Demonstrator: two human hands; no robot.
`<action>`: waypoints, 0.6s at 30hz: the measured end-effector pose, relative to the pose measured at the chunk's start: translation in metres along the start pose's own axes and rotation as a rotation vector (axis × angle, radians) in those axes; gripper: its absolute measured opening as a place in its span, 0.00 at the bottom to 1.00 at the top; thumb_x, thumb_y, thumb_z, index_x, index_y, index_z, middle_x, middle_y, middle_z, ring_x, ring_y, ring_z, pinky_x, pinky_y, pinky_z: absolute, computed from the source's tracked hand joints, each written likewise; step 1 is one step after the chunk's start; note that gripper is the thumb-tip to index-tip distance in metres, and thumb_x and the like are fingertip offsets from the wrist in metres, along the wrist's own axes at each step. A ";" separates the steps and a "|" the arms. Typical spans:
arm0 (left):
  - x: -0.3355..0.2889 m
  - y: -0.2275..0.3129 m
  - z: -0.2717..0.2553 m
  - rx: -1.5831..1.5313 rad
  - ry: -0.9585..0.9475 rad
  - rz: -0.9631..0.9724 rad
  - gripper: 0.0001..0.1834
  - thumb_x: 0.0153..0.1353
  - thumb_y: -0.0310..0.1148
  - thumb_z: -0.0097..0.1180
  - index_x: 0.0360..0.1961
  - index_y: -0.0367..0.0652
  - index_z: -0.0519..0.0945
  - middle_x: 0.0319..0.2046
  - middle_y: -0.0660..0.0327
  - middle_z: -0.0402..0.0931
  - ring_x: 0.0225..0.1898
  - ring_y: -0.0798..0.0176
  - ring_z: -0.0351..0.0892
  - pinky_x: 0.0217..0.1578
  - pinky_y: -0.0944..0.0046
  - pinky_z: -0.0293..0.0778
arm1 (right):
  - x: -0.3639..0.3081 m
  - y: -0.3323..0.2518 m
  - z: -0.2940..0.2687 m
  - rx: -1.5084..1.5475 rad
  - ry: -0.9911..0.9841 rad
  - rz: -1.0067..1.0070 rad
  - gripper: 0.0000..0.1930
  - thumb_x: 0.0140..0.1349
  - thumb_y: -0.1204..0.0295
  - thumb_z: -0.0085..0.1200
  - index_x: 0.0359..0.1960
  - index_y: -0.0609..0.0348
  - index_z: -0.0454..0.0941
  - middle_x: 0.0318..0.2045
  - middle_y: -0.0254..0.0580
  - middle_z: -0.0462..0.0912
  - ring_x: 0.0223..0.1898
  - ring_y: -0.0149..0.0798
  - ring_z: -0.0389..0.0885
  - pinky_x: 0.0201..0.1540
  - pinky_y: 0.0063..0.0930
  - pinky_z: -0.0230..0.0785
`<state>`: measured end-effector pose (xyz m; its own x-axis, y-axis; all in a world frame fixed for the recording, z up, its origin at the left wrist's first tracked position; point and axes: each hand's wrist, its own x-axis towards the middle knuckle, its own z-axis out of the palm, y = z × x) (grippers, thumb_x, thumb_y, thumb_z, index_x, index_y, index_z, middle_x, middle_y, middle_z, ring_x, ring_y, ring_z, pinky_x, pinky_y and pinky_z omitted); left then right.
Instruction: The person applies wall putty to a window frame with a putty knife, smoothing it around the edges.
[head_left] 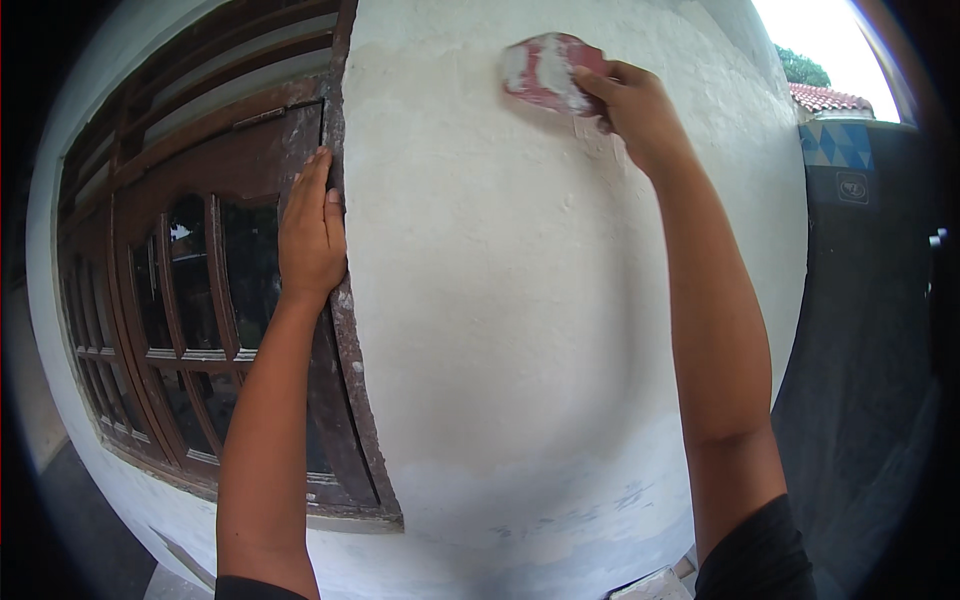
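Note:
High on the off-white wall (490, 300), my right hand (635, 110) grips a red putty spreader (550, 75) smeared with white filler. The thumb lies over its near face, and the blade is at the wall surface. My left hand (312, 230) lies with straight fingers along the brown wooden window frame (345, 320), just left of the wall, and holds nothing. Its palm is turned away, so how firmly it presses cannot be seen. White specks mark the frame's edge.
Brown window shutters with glass panes (190, 270) fill the left side, with slatted vents (230, 60) above. To the right stands a dark panel (860, 300) beyond the wall's edge. A red tiled roof (830, 98) shows behind it. A pale block (655, 585) sits at the wall's foot.

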<state>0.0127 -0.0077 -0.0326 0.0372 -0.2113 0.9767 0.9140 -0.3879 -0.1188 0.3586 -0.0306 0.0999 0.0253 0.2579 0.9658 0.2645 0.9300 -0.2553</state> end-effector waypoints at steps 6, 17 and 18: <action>-0.004 -0.009 -0.003 0.005 -0.012 0.013 0.25 0.74 0.31 0.38 0.71 0.40 0.65 0.68 0.48 0.67 0.70 0.46 0.64 0.71 0.52 0.57 | -0.006 -0.002 0.019 -0.229 0.013 0.037 0.19 0.65 0.63 0.61 0.46 0.70 0.81 0.28 0.37 0.81 0.24 0.28 0.72 0.29 0.24 0.66; -0.002 -0.006 0.000 0.012 -0.011 0.011 0.25 0.74 0.31 0.38 0.70 0.40 0.66 0.68 0.49 0.67 0.70 0.46 0.64 0.71 0.53 0.57 | -0.006 0.005 0.026 -0.261 0.039 -0.042 0.20 0.65 0.64 0.62 0.48 0.71 0.80 0.30 0.39 0.82 0.24 0.27 0.71 0.28 0.24 0.67; -0.003 -0.008 0.000 0.021 -0.013 0.010 0.25 0.74 0.31 0.38 0.70 0.40 0.66 0.68 0.49 0.67 0.70 0.46 0.64 0.71 0.52 0.57 | -0.008 0.008 0.019 -0.230 0.087 -0.003 0.19 0.64 0.66 0.62 0.48 0.73 0.81 0.32 0.44 0.85 0.27 0.31 0.78 0.31 0.27 0.71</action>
<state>0.0049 -0.0036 -0.0347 0.0514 -0.2035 0.9777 0.9218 -0.3671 -0.1249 0.3426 -0.0202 0.0893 0.1043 0.2227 0.9693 0.4773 0.8438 -0.2452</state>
